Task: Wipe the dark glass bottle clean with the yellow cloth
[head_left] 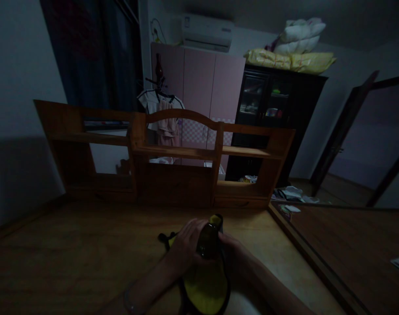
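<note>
In the dim light, both my hands close around a dark glass bottle (208, 239) over a wooden desk (71, 258). My left hand (185, 246) wraps its left side, fingers curled over the top. My right hand (232, 253) grips it from the right. The bottle sits partly inside a yellow bag or sleeve with black trim (206, 286), which lies on the desk under my wrists. The bottle's lower part is hidden in that yellow sleeve.
A wooden shelf unit (173, 153) stands along the desk's back edge. Beyond it are a pink wardrobe (199, 83), hanging clothes (163, 116), a dark cabinet (271, 109) with bedding on top, and an open door (343, 131) at right. Papers lie on the floor.
</note>
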{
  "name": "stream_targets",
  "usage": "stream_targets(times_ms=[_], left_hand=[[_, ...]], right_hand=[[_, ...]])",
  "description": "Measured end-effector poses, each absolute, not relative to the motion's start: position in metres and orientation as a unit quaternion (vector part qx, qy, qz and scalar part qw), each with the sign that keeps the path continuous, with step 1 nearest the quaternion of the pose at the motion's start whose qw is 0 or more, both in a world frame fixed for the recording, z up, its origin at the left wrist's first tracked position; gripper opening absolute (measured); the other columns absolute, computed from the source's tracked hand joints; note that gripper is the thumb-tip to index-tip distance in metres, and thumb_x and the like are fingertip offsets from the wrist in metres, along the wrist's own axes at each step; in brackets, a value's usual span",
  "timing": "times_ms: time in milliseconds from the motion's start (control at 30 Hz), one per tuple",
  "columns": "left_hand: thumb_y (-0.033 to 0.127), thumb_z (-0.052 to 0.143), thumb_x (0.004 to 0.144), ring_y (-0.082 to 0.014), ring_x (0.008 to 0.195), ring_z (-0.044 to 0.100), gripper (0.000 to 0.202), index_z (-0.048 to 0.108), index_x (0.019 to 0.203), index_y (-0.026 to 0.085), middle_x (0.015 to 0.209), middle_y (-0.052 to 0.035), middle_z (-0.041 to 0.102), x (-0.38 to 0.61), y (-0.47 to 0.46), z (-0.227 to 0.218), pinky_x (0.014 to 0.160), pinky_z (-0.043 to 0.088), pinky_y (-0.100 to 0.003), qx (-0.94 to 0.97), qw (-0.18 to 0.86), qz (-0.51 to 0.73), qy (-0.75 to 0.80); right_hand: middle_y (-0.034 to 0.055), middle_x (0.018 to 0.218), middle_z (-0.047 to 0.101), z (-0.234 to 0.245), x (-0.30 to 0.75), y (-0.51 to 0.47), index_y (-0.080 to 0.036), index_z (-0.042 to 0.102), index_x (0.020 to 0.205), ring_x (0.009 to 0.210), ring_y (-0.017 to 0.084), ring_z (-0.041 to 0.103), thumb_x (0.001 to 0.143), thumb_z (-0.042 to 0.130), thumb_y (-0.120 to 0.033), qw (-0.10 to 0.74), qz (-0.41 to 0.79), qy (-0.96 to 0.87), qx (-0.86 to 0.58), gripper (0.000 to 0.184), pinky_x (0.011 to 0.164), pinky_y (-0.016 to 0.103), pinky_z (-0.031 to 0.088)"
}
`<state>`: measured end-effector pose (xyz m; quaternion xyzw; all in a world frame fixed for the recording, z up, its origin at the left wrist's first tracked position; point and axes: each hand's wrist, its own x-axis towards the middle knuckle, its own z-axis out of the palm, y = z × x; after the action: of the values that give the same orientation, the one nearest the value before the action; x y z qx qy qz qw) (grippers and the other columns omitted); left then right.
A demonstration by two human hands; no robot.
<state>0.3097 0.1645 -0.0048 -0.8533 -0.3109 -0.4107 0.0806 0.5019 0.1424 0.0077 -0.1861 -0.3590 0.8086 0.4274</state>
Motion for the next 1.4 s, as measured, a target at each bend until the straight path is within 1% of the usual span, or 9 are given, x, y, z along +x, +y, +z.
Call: stream_targets(times_ms=[133, 233, 333, 567, 733, 867, 1033, 1233, 1400], left_hand=[[0.064, 0.072, 0.069, -0.0354, 0.116, 0.059, 0.091, 0.034, 0.137, 0.016, 0.123, -0.0183, 0.06, 0.31, 0.163, -0.004, 0.101, 0.048, -0.052, -0.849, 0.086, -0.411, -0.32], [0.06, 0.072, 0.071, -0.035, 0.115, 0.059, 0.087, 0.035, 0.136, 0.015, 0.123, -0.0182, 0.06, 0.311, 0.162, -0.002, 0.101, 0.048, -0.053, -0.848, 0.092, -0.412, -0.321], [0.058, 0.073, 0.071, -0.0348, 0.115, 0.06, 0.086, 0.036, 0.134, 0.015, 0.123, -0.0182, 0.06, 0.312, 0.161, 0.0, 0.1, 0.048, -0.053, -0.846, 0.097, -0.411, -0.324], [0.063, 0.073, 0.068, -0.0354, 0.113, 0.06, 0.088, 0.04, 0.133, 0.014, 0.121, -0.0178, 0.062, 0.312, 0.159, 0.0, 0.099, 0.05, -0.053, -0.837, 0.107, -0.421, -0.333], [0.061, 0.074, 0.068, -0.035, 0.114, 0.06, 0.088, 0.039, 0.135, 0.015, 0.122, -0.0171, 0.062, 0.311, 0.16, -0.001, 0.099, 0.049, -0.052, -0.836, 0.097, -0.422, -0.338], [0.062, 0.073, 0.069, -0.0353, 0.114, 0.06, 0.088, 0.037, 0.136, 0.016, 0.122, -0.0171, 0.061, 0.311, 0.16, -0.001, 0.1, 0.048, -0.052, -0.838, 0.096, -0.422, -0.333], [0.056, 0.073, 0.071, -0.0357, 0.115, 0.059, 0.086, 0.036, 0.136, 0.015, 0.123, -0.0177, 0.06, 0.311, 0.161, -0.002, 0.1, 0.048, -0.053, -0.841, 0.102, -0.408, -0.341], [0.056, 0.074, 0.07, -0.0361, 0.115, 0.059, 0.086, 0.036, 0.135, 0.014, 0.123, -0.0179, 0.06, 0.31, 0.161, -0.005, 0.1, 0.048, -0.053, -0.841, 0.091, -0.404, -0.348], [0.057, 0.073, 0.071, -0.0357, 0.115, 0.059, 0.085, 0.037, 0.135, 0.015, 0.123, -0.0176, 0.06, 0.31, 0.161, -0.006, 0.099, 0.048, -0.052, -0.84, 0.086, -0.41, -0.345]], right_hand=[[0.0112, 0.107, 0.072, 0.008, 0.503, 0.144, -0.013, 0.067, 0.111, 0.096, 0.024, 0.066, 0.083, 0.069, -0.032, 0.431, 0.801, -0.363, -0.203, 0.035, 0.094, 0.037, 0.044], [0.0115, 0.103, 0.073, 0.009, 0.505, 0.146, -0.012, 0.069, 0.104, 0.089, 0.023, 0.067, 0.079, 0.073, -0.03, 0.428, 0.795, -0.365, -0.228, 0.031, 0.087, 0.035, 0.046], [0.0105, 0.097, 0.073, 0.007, 0.507, 0.148, -0.011, 0.069, 0.103, 0.083, 0.022, 0.067, 0.079, 0.073, -0.028, 0.444, 0.78, -0.373, -0.234, 0.029, 0.084, 0.035, 0.046], [0.0083, 0.09, 0.073, 0.005, 0.508, 0.149, -0.01, 0.07, 0.103, 0.078, 0.019, 0.067, 0.082, 0.071, -0.025, 0.451, 0.776, -0.363, -0.251, 0.026, 0.082, 0.034, 0.046], [0.0079, 0.095, 0.073, 0.013, 0.504, 0.144, -0.013, 0.068, 0.106, 0.084, 0.021, 0.068, 0.082, 0.071, -0.025, 0.459, 0.779, -0.355, -0.238, 0.027, 0.085, 0.035, 0.046], [0.0096, 0.1, 0.073, 0.015, 0.503, 0.143, -0.013, 0.068, 0.109, 0.087, 0.022, 0.067, 0.082, 0.071, -0.026, 0.462, 0.773, -0.37, -0.23, 0.03, 0.087, 0.034, 0.045], [0.0098, 0.099, 0.073, 0.006, 0.506, 0.149, -0.011, 0.069, 0.105, 0.085, 0.021, 0.067, 0.082, 0.07, -0.024, 0.46, 0.772, -0.37, -0.234, 0.027, 0.087, 0.035, 0.044], [0.0087, 0.093, 0.074, -0.001, 0.507, 0.154, -0.011, 0.07, 0.101, 0.081, 0.02, 0.067, 0.08, 0.073, -0.026, 0.461, 0.774, -0.361, -0.239, 0.026, 0.083, 0.033, 0.045], [0.0078, 0.089, 0.073, 0.003, 0.507, 0.153, -0.011, 0.07, 0.099, 0.078, 0.019, 0.066, 0.081, 0.071, -0.023, 0.464, 0.773, -0.36, -0.24, 0.021, 0.082, 0.033, 0.046]])
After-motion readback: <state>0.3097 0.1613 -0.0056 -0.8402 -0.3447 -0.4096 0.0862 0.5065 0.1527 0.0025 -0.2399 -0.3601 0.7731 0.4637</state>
